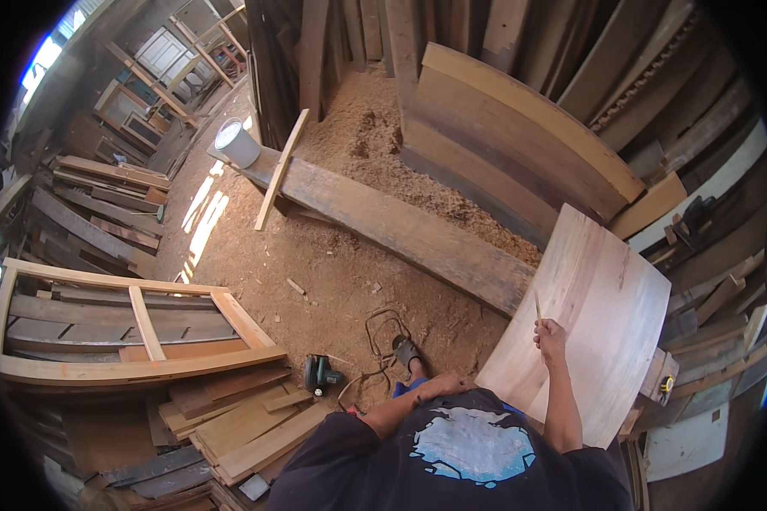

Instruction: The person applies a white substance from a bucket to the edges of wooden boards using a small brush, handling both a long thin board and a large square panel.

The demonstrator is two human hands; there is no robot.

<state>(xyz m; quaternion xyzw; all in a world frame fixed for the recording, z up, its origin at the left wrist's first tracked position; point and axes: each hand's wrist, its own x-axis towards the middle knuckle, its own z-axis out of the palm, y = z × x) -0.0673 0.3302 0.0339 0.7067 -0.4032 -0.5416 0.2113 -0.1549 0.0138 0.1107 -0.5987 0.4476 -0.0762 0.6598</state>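
Observation:
My right hand point(550, 339) is closed around a thin, pale, pencil-like stick point(538, 305) that points up and away from the fist. It is over the left part of a wide, pale wooden panel point(601, 315), which lies to my right. My left hand point(450, 385) is close in front of my body, beside my shirt and above my leg. Its fingers are too small and unclear to read. The panel's far left corner meets the near end of a long, worn plank bench point(400, 230).
A white bucket point(237, 143) and a narrow batten point(281, 170) rest at the bench's far end. A dark green power tool point(321, 375) with a cord lies left of my foot. A wooden frame point(141, 324) tops stacked boards at left. A tape measure point(666, 385) is at right.

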